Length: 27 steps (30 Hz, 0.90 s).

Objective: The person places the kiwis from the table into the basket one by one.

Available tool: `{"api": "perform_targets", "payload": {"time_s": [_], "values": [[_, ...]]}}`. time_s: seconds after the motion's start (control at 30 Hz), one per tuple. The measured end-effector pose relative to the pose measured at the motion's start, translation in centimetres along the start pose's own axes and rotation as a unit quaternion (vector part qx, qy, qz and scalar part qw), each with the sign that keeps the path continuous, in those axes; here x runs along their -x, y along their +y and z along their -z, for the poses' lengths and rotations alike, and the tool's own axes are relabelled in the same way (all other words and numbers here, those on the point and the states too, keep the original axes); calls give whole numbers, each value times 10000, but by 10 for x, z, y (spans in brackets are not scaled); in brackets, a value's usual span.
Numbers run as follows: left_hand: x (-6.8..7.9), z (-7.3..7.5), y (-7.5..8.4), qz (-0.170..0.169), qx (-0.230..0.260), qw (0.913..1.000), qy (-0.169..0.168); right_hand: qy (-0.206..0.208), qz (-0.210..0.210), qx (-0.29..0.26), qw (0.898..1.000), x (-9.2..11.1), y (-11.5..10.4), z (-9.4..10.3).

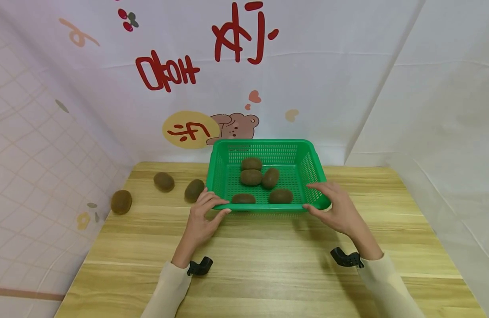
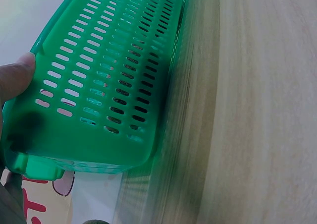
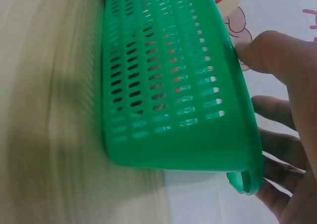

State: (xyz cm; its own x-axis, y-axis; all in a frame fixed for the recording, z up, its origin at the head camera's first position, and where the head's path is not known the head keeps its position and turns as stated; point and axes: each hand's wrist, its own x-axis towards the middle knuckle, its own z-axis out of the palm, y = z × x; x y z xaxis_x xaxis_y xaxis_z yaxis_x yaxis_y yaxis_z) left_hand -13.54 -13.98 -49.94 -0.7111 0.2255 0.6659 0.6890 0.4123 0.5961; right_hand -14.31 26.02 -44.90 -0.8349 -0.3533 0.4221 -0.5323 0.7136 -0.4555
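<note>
A green plastic basket [image 1: 264,206] with slotted walls stands on the wooden table, holding several brown kiwifruit [image 1: 251,177]. My left hand [image 1: 201,219] grips its front left corner, the thumb against the front rim and the fingers over the left side. At the front right corner, my right hand [image 1: 337,210] holds the rim between thumb and spread fingers. In the right wrist view the thumb [image 3: 270,53] touches the rim, and the fingertips are partly hidden behind it. The left wrist view shows the thumb [image 2: 17,78] on the rim; most other fingers are out of sight.
Left of the basket lie three loose kiwifruit: one close beside it [image 1: 194,191], one farther back [image 1: 163,181] and one at the table's left edge [image 1: 121,202]. A printed white cloth [image 1: 328,79] hangs behind the wooden table [image 1: 264,265].
</note>
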Motion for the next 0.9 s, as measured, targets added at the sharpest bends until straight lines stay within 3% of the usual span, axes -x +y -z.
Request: {"api": "perform_targets", "payload": {"time_s": [0.27, 0.47, 0.67, 0.9], "values": [[0, 0, 1, -4, -34, 10000, -1, 113, 190, 100, 9997, 13, -4, -6], [-1, 0, 2, -32, -22, 10000, 39, 455, 254, -198, 9984, 19, -2, -11], [1, 1, 3, 10, -20, 10000, 45, 669, 135, -576, 9960, 21, 0, -17], [2, -1, 2, -94, 14, 9998, 165, 643, -47, -768, 9950, 22, -1, -18]]}}
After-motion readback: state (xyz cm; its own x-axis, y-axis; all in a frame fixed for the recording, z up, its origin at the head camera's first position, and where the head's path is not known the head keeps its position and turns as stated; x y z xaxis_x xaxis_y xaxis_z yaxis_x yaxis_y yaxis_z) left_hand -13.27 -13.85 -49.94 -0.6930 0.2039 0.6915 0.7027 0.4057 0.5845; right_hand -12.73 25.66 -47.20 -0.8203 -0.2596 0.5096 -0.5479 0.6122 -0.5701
